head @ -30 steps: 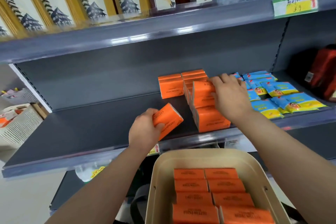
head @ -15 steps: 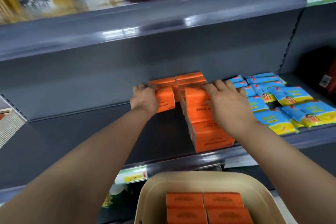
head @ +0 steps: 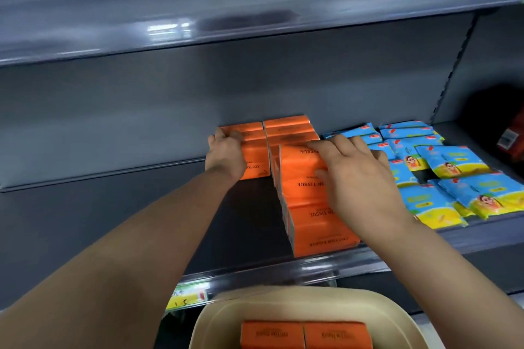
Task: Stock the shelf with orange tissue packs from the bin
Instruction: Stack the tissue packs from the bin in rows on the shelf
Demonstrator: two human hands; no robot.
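The left hand (head: 226, 154) grips an orange pack (head: 255, 163) at the back of the shelf (head: 113, 224), just beside the row (head: 309, 207) of orange packs. The right hand (head: 358, 178) rests on this row with fingers spread. More packs lie in the bin (head: 283, 302) below. Blue packs (head: 453, 176) lie at the right.

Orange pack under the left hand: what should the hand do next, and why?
Probably let go and reach to the beige plastic bin for another. The left hand grips the orange tissue pack, which sits on the grey metal shelf against the back packs, and the bin holds more.
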